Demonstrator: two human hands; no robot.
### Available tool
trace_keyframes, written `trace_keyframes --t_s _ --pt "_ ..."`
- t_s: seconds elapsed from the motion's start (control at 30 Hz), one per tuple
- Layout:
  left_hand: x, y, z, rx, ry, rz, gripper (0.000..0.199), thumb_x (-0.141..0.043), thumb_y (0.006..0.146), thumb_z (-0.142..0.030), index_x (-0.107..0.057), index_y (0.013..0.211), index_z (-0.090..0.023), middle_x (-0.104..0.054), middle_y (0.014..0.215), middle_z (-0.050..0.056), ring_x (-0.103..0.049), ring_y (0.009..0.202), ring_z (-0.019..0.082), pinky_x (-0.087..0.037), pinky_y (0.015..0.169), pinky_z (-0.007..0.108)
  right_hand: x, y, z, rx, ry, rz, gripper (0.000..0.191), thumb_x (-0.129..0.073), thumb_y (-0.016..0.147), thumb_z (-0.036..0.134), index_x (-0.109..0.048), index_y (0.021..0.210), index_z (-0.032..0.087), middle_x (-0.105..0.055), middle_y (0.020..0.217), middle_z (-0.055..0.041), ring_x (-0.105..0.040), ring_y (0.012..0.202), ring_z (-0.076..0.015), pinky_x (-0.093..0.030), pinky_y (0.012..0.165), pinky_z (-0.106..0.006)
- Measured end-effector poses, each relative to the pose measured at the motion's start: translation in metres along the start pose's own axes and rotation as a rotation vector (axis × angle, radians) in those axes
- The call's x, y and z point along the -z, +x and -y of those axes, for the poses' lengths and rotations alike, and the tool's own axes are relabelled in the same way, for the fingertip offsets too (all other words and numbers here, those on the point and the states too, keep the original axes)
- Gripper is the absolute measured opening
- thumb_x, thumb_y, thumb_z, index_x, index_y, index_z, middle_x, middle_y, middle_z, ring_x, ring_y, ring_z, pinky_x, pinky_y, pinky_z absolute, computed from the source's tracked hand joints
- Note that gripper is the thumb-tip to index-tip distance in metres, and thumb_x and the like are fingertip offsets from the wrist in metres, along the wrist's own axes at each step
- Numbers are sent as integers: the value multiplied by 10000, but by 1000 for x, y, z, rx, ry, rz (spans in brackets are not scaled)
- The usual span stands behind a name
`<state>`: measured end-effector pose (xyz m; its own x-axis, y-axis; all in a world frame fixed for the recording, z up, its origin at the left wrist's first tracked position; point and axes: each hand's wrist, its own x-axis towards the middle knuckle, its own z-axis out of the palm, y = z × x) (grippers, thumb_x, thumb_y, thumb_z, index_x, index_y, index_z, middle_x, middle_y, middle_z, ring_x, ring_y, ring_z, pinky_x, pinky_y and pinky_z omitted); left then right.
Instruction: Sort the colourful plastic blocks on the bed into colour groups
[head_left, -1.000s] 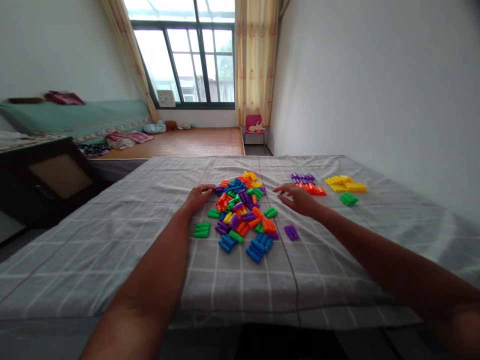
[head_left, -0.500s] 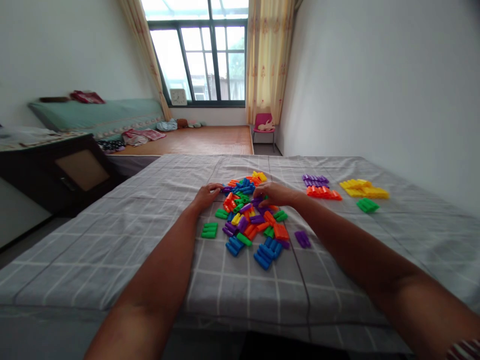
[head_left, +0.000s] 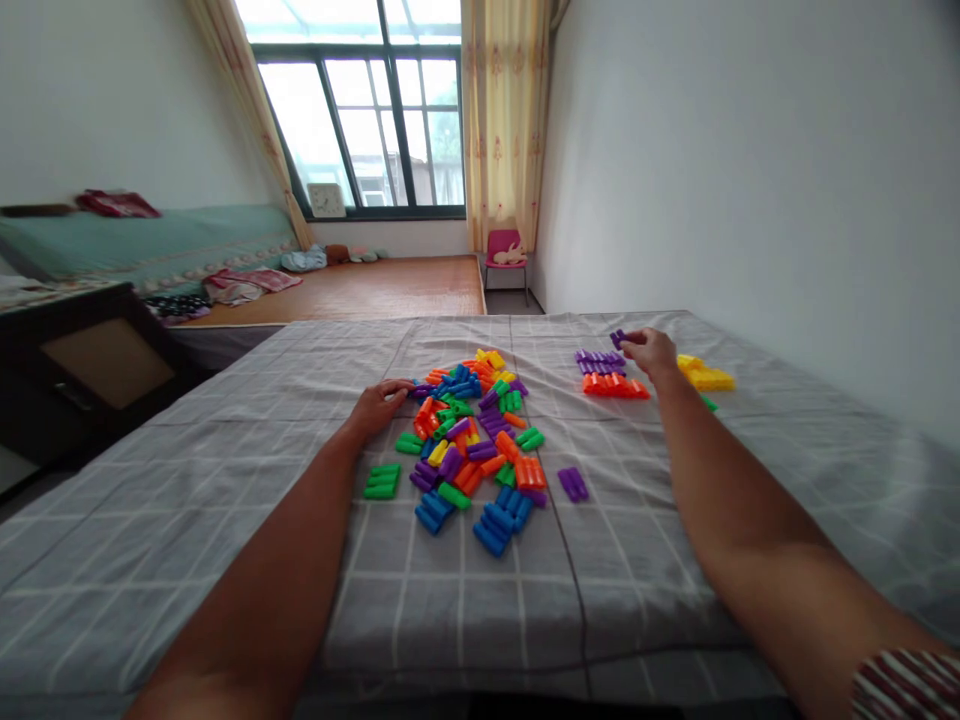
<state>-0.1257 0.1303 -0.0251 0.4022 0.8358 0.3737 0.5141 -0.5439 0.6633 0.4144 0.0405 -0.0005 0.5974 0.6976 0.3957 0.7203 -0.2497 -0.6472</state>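
Observation:
At the left edge of a mixed pile of plastic tube-shaped building blocks (head_left: pixel 469 450), my left hand (head_left: pixel 382 404) has its fingertips closed on a purple block (head_left: pixel 421 391) that lies there. My right hand (head_left: pixel 651 352) is out to the right, pinching another purple block (head_left: pixel 619 340) just above and behind a row of purple blocks (head_left: pixel 600 362). In front of that row lies a row of orange blocks (head_left: pixel 615 386). Yellow blocks (head_left: pixel 705 375) sit right of my right wrist, and a green block (head_left: pixel 709 403) is partly hidden by the forearm.
A grey checked cloth (head_left: pixel 300 560) covers the table. Single green blocks (head_left: pixel 382 481) and purple blocks (head_left: pixel 574 484) lie apart from the pile; blue blocks (head_left: pixel 499 522) are at its near edge. Beyond stand a bed (head_left: pixel 390 283), a pink chair (head_left: pixel 504 243) and a dark cabinet (head_left: pixel 97 360).
My right hand has moved from the pile to the right with a purple block in its fingers. My left hand stays at the pile's left edge. The view has shifted slightly right.

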Motion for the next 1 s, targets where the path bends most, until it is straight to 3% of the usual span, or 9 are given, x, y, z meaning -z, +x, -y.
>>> trace_keyframes --t_s 0.13,0.27,0.43,0.5,0.67,0.83,1.0 --pt "1 -1 -2 3 -2 4 390 -520 798 -443 -744 983 -182 -713 1163 81 -625 1119 253 -436 1052 414 12 -2 -27 -139 -172 -37 285 -697 778 325 -702 990 135 -738 944 -130 -670 849 -213 -479 766 -306" --pt "3 -2 -3 0 13 14 400 -522 794 -459 -744 978 -182 -714 1153 88 -633 1101 260 -441 1046 423 12 -9 -27 -150 -312 -113 266 -670 805 371 -686 969 162 -724 959 -134 -654 877 -239 -474 753 -325" --pt "3 -1 -2 -12 18 5 396 -521 791 -473 -746 954 -190 -722 1130 84 -633 1094 263 -450 1034 426 6 -9 -26 -126 -359 -114 265 -640 806 422 -688 922 189 -720 899 -101 -650 826 -229 -473 714 -313" --pt "2 -1 -2 -12 18 4 404 -522 788 -479 -746 955 -186 -725 1119 85 -635 1087 264 -453 1032 426 6 -5 -28 -117 -308 -57 281 -651 787 438 -696 902 185 -722 863 -85 -649 776 -208 -470 685 -292" --pt "2 -1 -2 -5 23 6 395 -524 785 -481 -747 947 -197 -725 1130 73 -631 1092 258 -448 1038 424 6 1 -27 -110 -227 248 275 -688 735 411 -718 866 171 -700 686 -30 -630 622 -158 -444 609 -247" --pt "3 -2 -3 -5 18 19 401 -525 791 -465 -749 975 -188 -717 1148 87 -634 1091 257 -447 1038 425 3 -7 -17 -83 -381 237 280 -676 727 436 -736 842 187 -728 775 -55 -644 696 -177 -437 631 -255" --pt "3 -1 -4 -9 12 20 393 -526 789 -456 -751 969 -188 -717 1148 87 -626 1113 261 -441 1047 428 7 -10 -10 -36 -387 258 318 -649 748 470 -746 858 188 -734 788 -63 -649 713 -178 -431 635 -251"
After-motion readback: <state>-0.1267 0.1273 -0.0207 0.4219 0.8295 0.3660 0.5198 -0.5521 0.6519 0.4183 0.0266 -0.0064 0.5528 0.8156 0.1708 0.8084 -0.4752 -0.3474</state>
